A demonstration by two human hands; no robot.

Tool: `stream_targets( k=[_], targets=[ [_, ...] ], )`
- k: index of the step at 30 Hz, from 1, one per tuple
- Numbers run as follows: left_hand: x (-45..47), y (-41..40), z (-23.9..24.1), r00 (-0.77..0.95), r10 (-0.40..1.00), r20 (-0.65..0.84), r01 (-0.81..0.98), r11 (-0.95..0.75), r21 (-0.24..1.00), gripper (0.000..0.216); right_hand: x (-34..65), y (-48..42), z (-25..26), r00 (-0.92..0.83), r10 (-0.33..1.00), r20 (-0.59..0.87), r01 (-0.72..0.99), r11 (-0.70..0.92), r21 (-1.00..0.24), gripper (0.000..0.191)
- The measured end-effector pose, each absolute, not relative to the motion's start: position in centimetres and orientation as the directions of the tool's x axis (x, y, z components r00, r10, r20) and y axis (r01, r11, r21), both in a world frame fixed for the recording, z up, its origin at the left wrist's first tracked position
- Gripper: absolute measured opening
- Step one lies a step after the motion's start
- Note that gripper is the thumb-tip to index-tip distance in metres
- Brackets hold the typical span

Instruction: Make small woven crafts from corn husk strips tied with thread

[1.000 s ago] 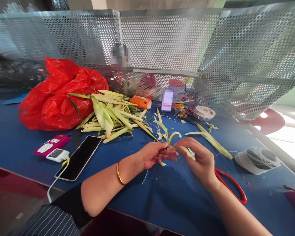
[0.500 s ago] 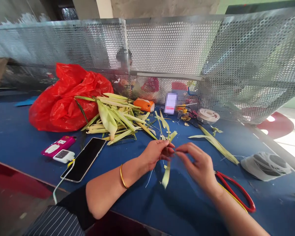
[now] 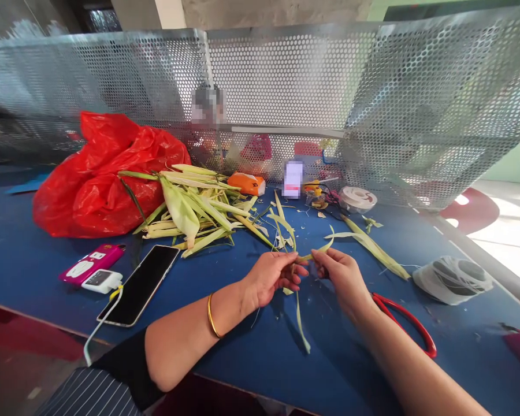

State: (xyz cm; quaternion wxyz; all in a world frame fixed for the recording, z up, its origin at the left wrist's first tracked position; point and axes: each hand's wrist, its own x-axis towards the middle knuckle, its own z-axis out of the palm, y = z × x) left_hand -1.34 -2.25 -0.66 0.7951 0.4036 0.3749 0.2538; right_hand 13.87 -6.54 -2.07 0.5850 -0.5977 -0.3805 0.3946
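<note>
Between my hands stretches a pale green strip of corn husk (image 3: 325, 248). My left hand (image 3: 281, 274) pinches its left end between thumb and forefinger, the other fingers loosely curled. Thumb and fingers of my right hand (image 3: 335, 271) grip the strip a little to the right, and its tip pokes out above. A thin husk strand (image 3: 302, 326) hangs below my left hand. Beyond it lie husk scraps and bits of thread. Red-handled scissors (image 3: 409, 323) lie partly behind my right forearm. A heap of corn husks (image 3: 208, 208) rests further left.
A red plastic bag (image 3: 112, 179) stands behind the heap, with a phone (image 3: 141, 283) and a pink packet (image 3: 91, 263) in front. To the right are a loose husk (image 3: 377, 254), a thread spool (image 3: 453, 280) and a white roll (image 3: 359, 198). A perforated metal screen (image 3: 281, 75) borders the blue table's back.
My right hand now grips the husk strip, where before it pinched something tiny beside my left hand. The hanging husk piece looks thinner. The whole view has shifted slightly.
</note>
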Motion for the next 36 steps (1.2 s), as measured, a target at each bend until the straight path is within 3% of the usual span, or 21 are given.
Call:
stream_targets(
  k=[3,5,8,10,11,14,17,19,22,24,26,28,30,33,36],
  targets=[
    [-1.4,-2.1,-0.6,0.559,0.721,-0.409,-0.101,0.550,0.829,0.022,14.5,-6.2,-2.4,0.380,0.922,-0.073,0.057,-0.102,-0.993,0.040],
    [-1.4,-2.1,-0.6,0.529,0.735,-0.425,-0.084,0.543,0.835,0.019,15.0,-6.3,-2.2,0.397,0.917,-0.038,0.237,-0.143,-0.961,0.045],
    [-1.4,-2.2,-0.4,0.511,0.749,-0.422,-0.065,0.523,0.850,0.020,15.7,-7.0,-0.9,0.507,0.823,0.255,0.618,-0.141,-0.773,0.056],
    [-1.4,-2.4,-0.3,0.541,0.742,-0.396,-0.037,0.491,0.870,0.021,15.8,-7.4,0.0,0.483,0.732,0.480,0.754,-0.069,-0.653,0.051],
    [-1.3,-2.6,-0.3,0.569,0.730,-0.379,-0.015,0.470,0.882,0.022,15.8,-7.5,0.3,0.430,0.737,0.522,0.771,0.000,-0.636,0.045],
    [-1.3,-3.2,-0.4,0.663,0.664,-0.345,0.062,0.411,0.910,0.024,15.3,-7.4,0.4,0.224,0.907,0.357,0.614,0.153,-0.774,0.033],
    [-1.2,-3.6,-0.5,0.724,0.607,-0.328,0.106,0.371,0.922,0.027,14.7,-7.0,-0.4,0.187,0.978,0.088,0.341,0.019,-0.940,0.040],
    [-1.3,-3.7,-0.5,0.755,0.580,-0.305,0.111,0.345,0.932,0.031,14.6,-6.7,-1.1,0.262,0.964,0.030,0.229,-0.032,-0.973,0.044],
    [-1.3,-3.7,-0.4,0.795,0.539,-0.279,0.102,0.335,0.937,0.032,14.7,-6.3,-1.9,0.277,0.961,-0.007,0.264,-0.083,-0.961,0.049],
    [-1.3,-3.7,-0.3,0.800,0.525,-0.292,0.107,0.354,0.929,0.031,15.0,-6.2,-2.0,0.250,0.967,-0.048,0.444,-0.159,-0.882,0.053],
    [-1.4,-3.7,-0.2,0.783,0.537,-0.315,0.115,0.372,0.921,0.030,15.4,-6.4,-1.6,0.326,0.944,0.052,0.659,-0.187,-0.729,0.057],
    [-1.3,-3.6,-0.2,0.758,0.565,-0.326,0.114,0.378,0.919,0.028,15.6,-6.8,-0.8,0.386,0.876,0.289,0.777,-0.140,-0.614,0.055],
    [-1.2,-3.7,-0.4,0.743,0.583,-0.329,0.117,0.370,0.921,0.026,15.4,-7.3,-0.2,0.338,0.834,0.436,0.777,0.015,-0.630,0.045],
    [-0.8,-3.9,-0.8,0.739,0.587,-0.331,0.153,0.333,0.930,0.025,14.3,-7.7,0.1,0.180,0.896,0.406,0.640,0.207,-0.740,0.028],
    [-0.5,-4.3,-1.4,0.744,0.580,-0.333,0.203,0.280,0.938,0.022,13.0,-8.0,-0.2,0.077,0.956,0.283,0.568,0.191,-0.800,0.020]
  ],
)
